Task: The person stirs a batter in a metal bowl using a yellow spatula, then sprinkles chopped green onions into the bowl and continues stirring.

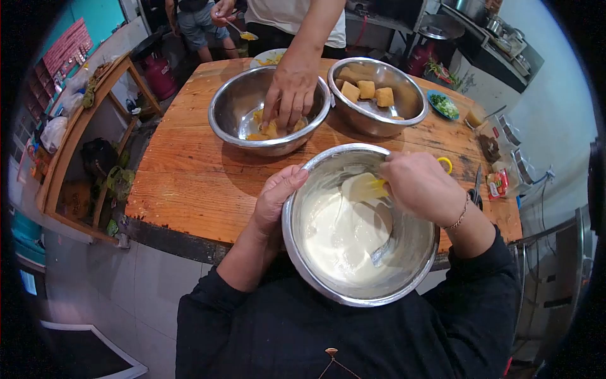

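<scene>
With fingers over its left rim, my left hand (278,194) grips a large metal mixing bowl (413,256), tilted in front of my body. Thick, cream-coloured batter (338,237) covers the bottom and smears the walls. My right hand (420,186) is closed around the yellow handle of a spatula (363,188). Its pale, coated blade is inside the bowl, above the batter near the far wall; the handle's yellow loop sticks out past my hand.
Across the wooden table (183,183), a co-worker's hand (293,95) reaches into a metal bowl (224,129) with yellowish pieces. Their other hand holds a spoon (247,35). Another bowl (398,123) contains golden-brown cubes (367,90). Chopped greens on a plate (444,105), a glass (475,117) and scissors (475,192) lie right.
</scene>
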`<state>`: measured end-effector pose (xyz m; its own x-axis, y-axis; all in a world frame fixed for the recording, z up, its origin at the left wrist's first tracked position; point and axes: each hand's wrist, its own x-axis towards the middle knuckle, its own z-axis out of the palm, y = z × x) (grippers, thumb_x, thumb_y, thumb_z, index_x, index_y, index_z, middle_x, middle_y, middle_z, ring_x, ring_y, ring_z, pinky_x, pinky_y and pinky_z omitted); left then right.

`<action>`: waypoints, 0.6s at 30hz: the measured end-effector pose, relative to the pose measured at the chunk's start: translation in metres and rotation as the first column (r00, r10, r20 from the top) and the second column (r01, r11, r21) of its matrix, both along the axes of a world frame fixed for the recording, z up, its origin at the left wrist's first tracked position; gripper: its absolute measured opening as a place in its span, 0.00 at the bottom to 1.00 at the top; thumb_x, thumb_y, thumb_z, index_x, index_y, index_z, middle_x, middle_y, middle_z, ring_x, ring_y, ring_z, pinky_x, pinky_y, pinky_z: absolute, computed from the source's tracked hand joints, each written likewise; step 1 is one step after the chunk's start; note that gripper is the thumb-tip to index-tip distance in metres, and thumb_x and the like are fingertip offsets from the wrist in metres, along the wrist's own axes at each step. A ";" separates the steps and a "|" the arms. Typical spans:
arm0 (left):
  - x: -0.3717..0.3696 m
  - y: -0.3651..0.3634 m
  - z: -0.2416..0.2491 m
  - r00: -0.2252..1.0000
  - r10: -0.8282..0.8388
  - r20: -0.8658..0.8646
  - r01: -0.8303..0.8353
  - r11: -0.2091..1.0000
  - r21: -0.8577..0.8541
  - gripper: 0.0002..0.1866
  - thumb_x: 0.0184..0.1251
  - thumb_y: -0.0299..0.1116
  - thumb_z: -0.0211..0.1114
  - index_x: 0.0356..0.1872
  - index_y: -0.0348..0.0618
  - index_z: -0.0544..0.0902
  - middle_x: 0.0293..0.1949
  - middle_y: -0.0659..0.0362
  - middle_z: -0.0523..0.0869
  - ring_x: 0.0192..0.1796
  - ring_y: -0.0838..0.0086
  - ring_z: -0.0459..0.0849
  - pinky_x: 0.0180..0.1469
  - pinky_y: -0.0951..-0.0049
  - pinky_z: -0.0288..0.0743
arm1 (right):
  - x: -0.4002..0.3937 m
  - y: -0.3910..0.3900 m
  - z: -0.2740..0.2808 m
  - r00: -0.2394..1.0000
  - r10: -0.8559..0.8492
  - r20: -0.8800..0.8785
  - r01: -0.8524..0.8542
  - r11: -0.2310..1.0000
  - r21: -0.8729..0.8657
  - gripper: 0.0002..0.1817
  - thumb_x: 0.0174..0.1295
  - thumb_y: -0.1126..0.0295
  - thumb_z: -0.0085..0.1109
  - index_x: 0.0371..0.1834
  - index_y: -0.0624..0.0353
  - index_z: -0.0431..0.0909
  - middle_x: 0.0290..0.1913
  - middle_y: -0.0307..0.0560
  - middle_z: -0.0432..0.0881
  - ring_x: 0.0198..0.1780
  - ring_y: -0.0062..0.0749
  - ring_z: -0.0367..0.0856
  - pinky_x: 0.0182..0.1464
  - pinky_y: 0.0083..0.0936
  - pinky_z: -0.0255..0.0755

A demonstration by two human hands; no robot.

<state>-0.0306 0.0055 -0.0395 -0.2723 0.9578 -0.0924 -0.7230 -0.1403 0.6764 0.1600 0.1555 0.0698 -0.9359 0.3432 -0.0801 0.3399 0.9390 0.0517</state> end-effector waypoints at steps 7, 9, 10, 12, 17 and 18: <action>0.002 0.000 0.007 1.000 0.010 -0.024 -0.011 0.999 -0.051 0.10 0.73 0.37 0.61 0.32 0.45 0.78 0.28 0.65 0.82 0.29 0.83 0.79 0.35 0.81 0.75 | 0.013 0.002 0.001 0.994 0.107 -0.007 -0.106 0.972 -0.208 0.04 0.52 0.74 0.62 0.30 0.62 0.82 0.33 0.54 0.82 0.37 0.52 0.83 0.41 0.44 0.77; 0.002 0.000 0.008 0.999 0.021 -0.026 -0.022 0.998 -0.062 0.10 0.73 0.37 0.61 0.32 0.45 0.78 0.29 0.64 0.83 0.29 0.82 0.79 0.35 0.81 0.75 | 0.010 0.000 -0.002 0.985 0.062 -0.159 -0.074 0.995 -0.067 0.03 0.53 0.74 0.61 0.29 0.60 0.82 0.33 0.53 0.81 0.36 0.51 0.84 0.40 0.44 0.77; 0.002 0.000 0.008 0.999 0.026 -0.028 -0.028 0.997 -0.066 0.10 0.73 0.38 0.61 0.32 0.45 0.78 0.29 0.64 0.83 0.30 0.82 0.80 0.35 0.81 0.75 | 0.009 -0.003 -0.003 0.989 0.051 -0.138 -0.057 0.997 -0.042 0.04 0.54 0.74 0.59 0.29 0.61 0.83 0.33 0.54 0.82 0.37 0.51 0.85 0.40 0.43 0.78; 0.002 0.000 0.009 0.999 0.036 -0.032 -0.038 0.997 -0.067 0.10 0.73 0.38 0.62 0.32 0.45 0.78 0.29 0.64 0.83 0.30 0.82 0.80 0.35 0.81 0.75 | 0.008 -0.009 -0.006 0.995 0.026 -0.097 -0.025 1.000 0.011 0.07 0.56 0.74 0.56 0.29 0.64 0.84 0.32 0.58 0.83 0.39 0.52 0.87 0.41 0.42 0.79; -0.003 0.002 0.002 0.995 0.042 -0.092 -0.046 0.998 -0.043 0.11 0.72 0.39 0.62 0.32 0.45 0.77 0.30 0.63 0.83 0.30 0.82 0.80 0.36 0.80 0.75 | 0.020 -0.011 0.012 0.972 0.230 0.041 -0.212 0.944 -0.253 0.08 0.54 0.72 0.59 0.27 0.65 0.84 0.33 0.59 0.84 0.36 0.53 0.87 0.38 0.42 0.79; -0.004 0.002 0.000 0.995 0.038 -0.096 -0.042 0.998 -0.039 0.11 0.72 0.39 0.62 0.32 0.45 0.77 0.30 0.63 0.82 0.30 0.81 0.80 0.36 0.80 0.75 | 0.022 -0.008 0.014 0.988 0.154 0.029 -0.144 0.964 -0.223 0.08 0.54 0.71 0.59 0.26 0.65 0.84 0.33 0.59 0.84 0.36 0.53 0.87 0.38 0.42 0.79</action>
<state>-0.0344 0.0071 -0.0396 -0.3196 0.9419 -0.1033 -0.6498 -0.1385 0.7474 0.1819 0.1480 0.0834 -0.9686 0.1694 -0.1820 0.1975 0.9689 -0.1491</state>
